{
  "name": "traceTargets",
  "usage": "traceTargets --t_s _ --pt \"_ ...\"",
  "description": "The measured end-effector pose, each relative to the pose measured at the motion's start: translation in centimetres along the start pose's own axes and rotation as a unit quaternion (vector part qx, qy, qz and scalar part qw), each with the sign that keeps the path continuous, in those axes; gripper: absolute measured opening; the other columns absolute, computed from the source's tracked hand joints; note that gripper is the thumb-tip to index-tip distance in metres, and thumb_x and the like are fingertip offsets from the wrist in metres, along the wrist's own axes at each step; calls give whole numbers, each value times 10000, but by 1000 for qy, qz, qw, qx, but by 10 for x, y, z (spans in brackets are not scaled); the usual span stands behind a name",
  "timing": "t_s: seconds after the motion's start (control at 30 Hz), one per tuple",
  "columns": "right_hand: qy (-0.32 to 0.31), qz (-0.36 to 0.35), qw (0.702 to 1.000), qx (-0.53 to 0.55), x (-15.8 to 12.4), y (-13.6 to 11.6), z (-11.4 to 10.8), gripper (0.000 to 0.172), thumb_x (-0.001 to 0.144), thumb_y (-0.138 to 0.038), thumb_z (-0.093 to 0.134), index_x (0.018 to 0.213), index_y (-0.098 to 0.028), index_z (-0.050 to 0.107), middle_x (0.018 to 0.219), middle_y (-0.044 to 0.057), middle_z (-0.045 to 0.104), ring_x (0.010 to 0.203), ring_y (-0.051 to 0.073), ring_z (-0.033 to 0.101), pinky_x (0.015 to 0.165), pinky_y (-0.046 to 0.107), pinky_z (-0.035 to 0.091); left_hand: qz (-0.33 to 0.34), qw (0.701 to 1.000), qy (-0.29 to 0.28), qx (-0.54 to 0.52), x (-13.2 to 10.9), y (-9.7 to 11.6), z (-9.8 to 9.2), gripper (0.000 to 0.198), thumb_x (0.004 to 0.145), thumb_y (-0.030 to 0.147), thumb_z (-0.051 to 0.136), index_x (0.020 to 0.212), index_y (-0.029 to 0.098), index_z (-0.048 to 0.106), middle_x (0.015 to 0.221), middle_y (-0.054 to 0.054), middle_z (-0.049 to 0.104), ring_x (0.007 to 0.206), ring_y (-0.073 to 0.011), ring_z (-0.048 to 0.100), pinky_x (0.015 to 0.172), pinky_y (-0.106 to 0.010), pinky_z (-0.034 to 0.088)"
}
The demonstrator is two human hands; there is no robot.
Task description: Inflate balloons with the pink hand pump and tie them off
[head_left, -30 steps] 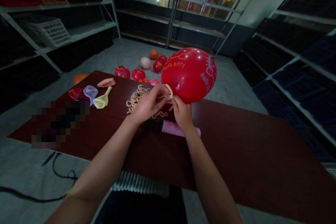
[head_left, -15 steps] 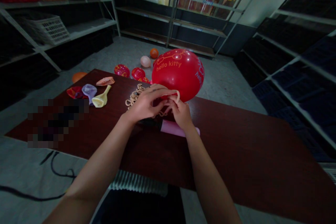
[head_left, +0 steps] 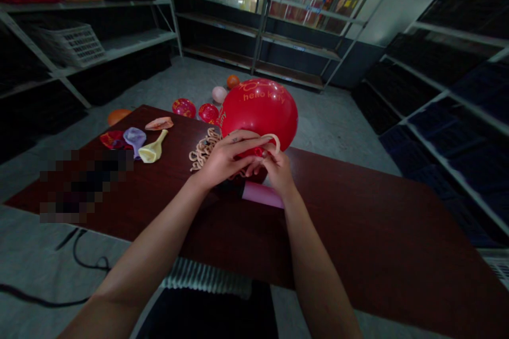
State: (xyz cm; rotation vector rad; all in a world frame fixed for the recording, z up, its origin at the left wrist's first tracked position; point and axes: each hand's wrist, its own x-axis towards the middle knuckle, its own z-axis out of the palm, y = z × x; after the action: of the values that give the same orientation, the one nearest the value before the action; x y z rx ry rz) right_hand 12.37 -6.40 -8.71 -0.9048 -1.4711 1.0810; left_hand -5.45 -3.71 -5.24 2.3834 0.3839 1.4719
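Note:
An inflated red balloon point(head_left: 260, 108) printed "hello kitty" sits just above the far edge of the dark brown table point(head_left: 358, 233). Both hands meet at its neck. My left hand point(head_left: 225, 156) is closed, its fingers pinching the neck and a tan rubber band point(head_left: 274, 140) looped there. My right hand point(head_left: 278, 169) is closed on the same neck from below. A pile of tan rubber bands point(head_left: 201, 151) lies just left of the hands. A pink cylinder point(head_left: 262, 194) lies on the table under my right wrist.
Flat uninflated balloons, yellow point(head_left: 153, 151), purple point(head_left: 135, 136), red point(head_left: 111, 139) and peach point(head_left: 159, 123), lie at the table's far left. Inflated balloons point(head_left: 199, 111) rest on the floor behind. Metal shelves line the walls, and black cables point(head_left: 85, 262) lie on the floor at left.
The red balloon has swung left and turned, so its print now faces upward. The rubber band has been stretched further round the neck. Both hands stayed together.

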Motion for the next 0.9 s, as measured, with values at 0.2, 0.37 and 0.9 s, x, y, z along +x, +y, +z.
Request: traceTargets --t_s 0.2,0.37,0.9 --pt "9 19 1000 4 -1 -1 4 450 923 -650 555 1140 -256 550 642 -47 688 515 150 682 500 283 551 -1 998 54 14 -4 4 11 278 1002 178 638 1245 262 744 1097 -86 714 1026 -201 674 906 -345 557" --pt "14 31 999 15 0 3 7 452 890 -663 594 1108 -267 580 676 -43 691 493 148 667 472 279 534 -23 993 110 19 -8 4 19 161 1004 222 648 1091 218 784 1001 -84 739 940 -194 687 851 -332 560" --pt "-3 45 995 91 -7 -7 5 683 902 -556 625 1525 -360 425 571 -103 597 358 105 482 347 237 399 -17 991 118 63 -6 6 15 149 1016 240 633 1037 214 777 934 -72 748 877 -192 683 826 -335 533"
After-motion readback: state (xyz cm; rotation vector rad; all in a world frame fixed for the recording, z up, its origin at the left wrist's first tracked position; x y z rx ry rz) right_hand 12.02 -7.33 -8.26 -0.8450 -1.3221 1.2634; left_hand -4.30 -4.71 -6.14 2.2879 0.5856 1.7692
